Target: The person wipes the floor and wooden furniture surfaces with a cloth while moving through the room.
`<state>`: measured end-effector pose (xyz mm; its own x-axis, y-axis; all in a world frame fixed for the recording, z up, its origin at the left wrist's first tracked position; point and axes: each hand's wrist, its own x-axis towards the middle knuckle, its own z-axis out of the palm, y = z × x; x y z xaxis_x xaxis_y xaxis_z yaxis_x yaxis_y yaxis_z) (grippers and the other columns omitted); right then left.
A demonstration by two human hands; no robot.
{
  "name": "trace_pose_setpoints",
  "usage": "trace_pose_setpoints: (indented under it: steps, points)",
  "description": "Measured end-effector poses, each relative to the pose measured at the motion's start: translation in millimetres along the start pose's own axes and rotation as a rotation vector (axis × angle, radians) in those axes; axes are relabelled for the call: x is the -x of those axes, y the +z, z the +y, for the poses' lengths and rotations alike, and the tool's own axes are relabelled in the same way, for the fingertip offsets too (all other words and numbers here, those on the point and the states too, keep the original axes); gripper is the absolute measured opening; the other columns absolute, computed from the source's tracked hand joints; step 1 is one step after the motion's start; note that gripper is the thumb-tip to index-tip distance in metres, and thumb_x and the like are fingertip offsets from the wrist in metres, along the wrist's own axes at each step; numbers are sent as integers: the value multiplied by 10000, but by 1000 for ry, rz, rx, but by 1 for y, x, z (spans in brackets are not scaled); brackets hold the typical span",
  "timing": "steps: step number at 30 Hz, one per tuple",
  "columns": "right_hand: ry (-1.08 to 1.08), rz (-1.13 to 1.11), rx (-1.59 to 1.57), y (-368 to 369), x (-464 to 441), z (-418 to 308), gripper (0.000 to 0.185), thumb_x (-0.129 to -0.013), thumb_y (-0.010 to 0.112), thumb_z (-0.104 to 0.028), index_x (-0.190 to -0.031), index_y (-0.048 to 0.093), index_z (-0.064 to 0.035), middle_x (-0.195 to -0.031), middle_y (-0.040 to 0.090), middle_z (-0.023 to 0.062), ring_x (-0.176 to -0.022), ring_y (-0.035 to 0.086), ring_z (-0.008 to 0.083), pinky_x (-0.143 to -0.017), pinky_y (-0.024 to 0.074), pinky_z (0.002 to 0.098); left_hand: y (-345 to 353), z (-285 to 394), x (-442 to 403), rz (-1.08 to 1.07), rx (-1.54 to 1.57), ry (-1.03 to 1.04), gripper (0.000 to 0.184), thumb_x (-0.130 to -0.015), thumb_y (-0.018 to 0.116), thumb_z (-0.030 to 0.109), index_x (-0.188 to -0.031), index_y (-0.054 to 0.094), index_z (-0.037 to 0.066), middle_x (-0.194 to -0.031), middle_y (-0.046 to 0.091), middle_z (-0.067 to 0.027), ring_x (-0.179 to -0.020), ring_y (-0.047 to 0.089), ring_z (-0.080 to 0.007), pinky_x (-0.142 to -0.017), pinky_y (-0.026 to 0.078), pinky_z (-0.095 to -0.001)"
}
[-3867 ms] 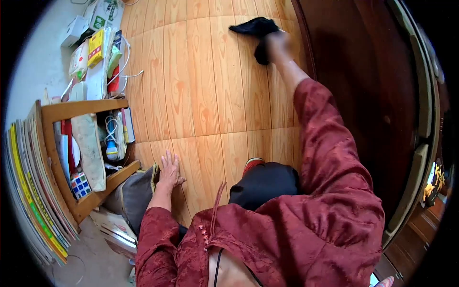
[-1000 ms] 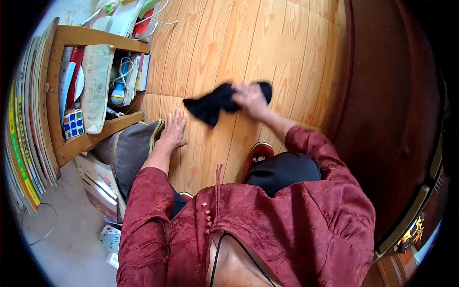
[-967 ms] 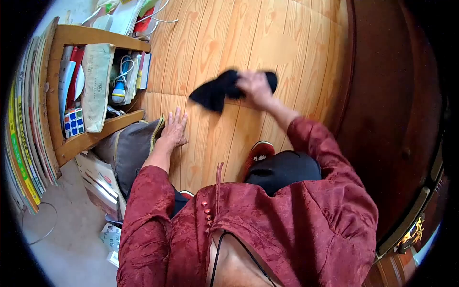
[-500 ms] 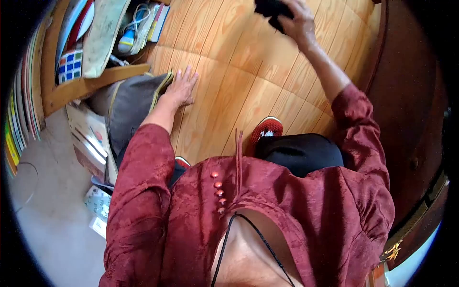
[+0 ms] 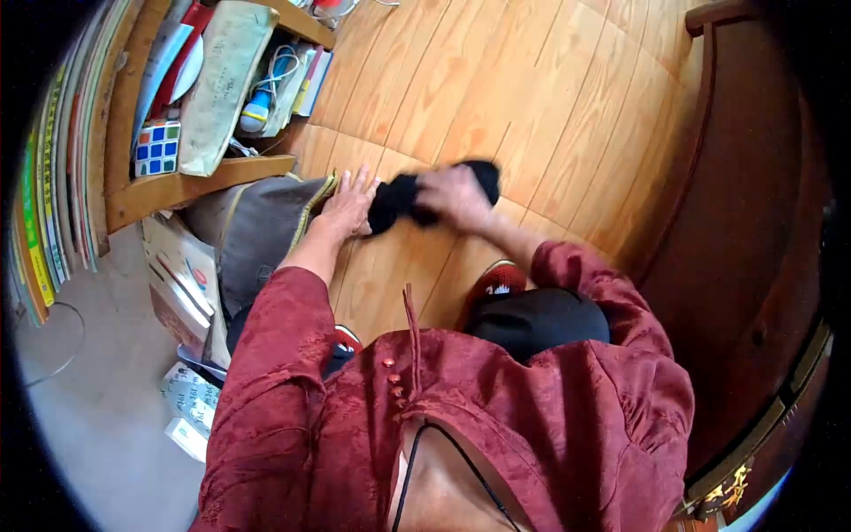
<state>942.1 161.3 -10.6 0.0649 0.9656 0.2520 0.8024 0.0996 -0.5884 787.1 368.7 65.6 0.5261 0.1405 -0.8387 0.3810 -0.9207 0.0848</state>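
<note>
In the head view a bunched black cloth lies against the wood-look floor. My right hand, slightly smeared by motion, is closed over the middle of it, and cloth sticks out on both sides. My left hand is spread out on the floor with its fingers pointing away from me. The cloth's left end meets or nearly meets the fingers of that hand. Beside my left wrist stands a grey bag with yellowish edging.
A wooden shelf on the left holds a puzzle cube, a blue-and-white microphone and papers. Books stand at the far left. Dark brown furniture lines the right. My red shoe is below the cloth.
My right hand has swept the black cloth from the far upper right in toward my left hand. The left hand stays spread on the floor. The view has shifted slightly.
</note>
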Motion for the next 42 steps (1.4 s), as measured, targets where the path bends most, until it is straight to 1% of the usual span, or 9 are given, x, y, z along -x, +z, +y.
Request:
trace_pose_setpoints:
  steps: [2, 8, 13, 17, 20, 23, 29, 38, 42]
  points:
    - [96, 197, 189, -40, -36, 55, 258, -752, 612, -121, -991, 687, -183, -1160, 649, 81, -1061, 607, 289, -859, 452, 442, 4, -3, 1, 48, -14, 32, 883, -725, 620, 78, -1508, 213, 106, -1584, 44, -183, -1412, 160, -473, -1147, 260, -478]
    - [684, 273, 269, -125, -89, 204, 457, -748, 574, -64, -1182, 620, -199, -1176, 619, 99, -1056, 588, 337, -921, 480, 418, 4, -2, -2, 21, -21, 3, 868, -746, 615, 76, -1511, 210, 135, -1590, 35, -151, -1432, 131, -432, -1144, 279, -460]
    - [170, 533, 102, -113, -157, 132, 369, -704, 616, -63, -1072, 643, -81, -1061, 648, 147, -1014, 600, 339, -880, 489, 415, 4, -6, 3, 29, 2, 39, 889, -757, 619, 99, -1523, 170, 147, -1592, 5, -153, -1423, 138, -455, -1144, 275, -460]
    - [52, 134, -40, -38, -190, 21, 374, -641, 677, -94, -1014, 662, -116, -967, 644, 106, -926, 605, 322, -804, 495, 451, 10, -9, -2, 28, -21, 58, 935, -729, 621, 89, -1529, 138, 139, -1586, 13, -184, -1411, 164, -469, -1133, 286, -442]
    - [-170, -164, 22, 37, -182, -22, 350, -808, 578, -212, -1154, 621, -196, -1203, 561, 79, -1156, 496, 309, -887, 446, 439, -6, -6, -4, -262, 31, -51, 886, -725, 725, 251, -1465, 259, 107, -1394, 446, -231, -1223, 503, -375, -973, 459, -438]
    - [-272, -301, 81, 59, -192, -15, 349, -839, 541, -289, -1163, 640, -204, -1377, 492, 57, -1255, 424, 283, -980, 353, 435, 21, -17, -4, 12, 0, 47, 766, -740, 717, 267, -1403, 364, 112, -1205, 595, -185, -1054, 603, -359, -861, 508, -461]
    - [-88, -31, 141, 24, -235, 84, 230, -758, 597, -244, -960, 695, -196, -1165, 602, 24, -1143, 505, 229, -947, 404, 388, 9, -11, 0, 20, 87, 56, 1051, -617, 799, 124, -1504, 235, 139, -1577, 28, -186, -1424, 87, -467, -1098, 360, -477]
    - [836, 332, 86, -112, -283, 248, 416, -851, 447, -104, -1255, 542, -88, -1269, 551, 198, -1207, 502, 347, -1005, 419, 416, -9, -5, 10, 51, 40, 55, 945, -655, 753, 69, -1474, 281, 91, -1566, 103, -188, -1418, 116, -473, -1077, 394, -455]
    - [509, 719, -17, -108, -262, 223, 358, -813, 452, -33, -1142, 587, -67, -1109, 606, 199, -1046, 579, 381, -915, 474, 450, -4, -5, 10, 48, 37, 69, 951, -657, 742, 73, -1481, 268, 94, -1569, 93, -185, -1405, 139, -493, -1063, 416, -448]
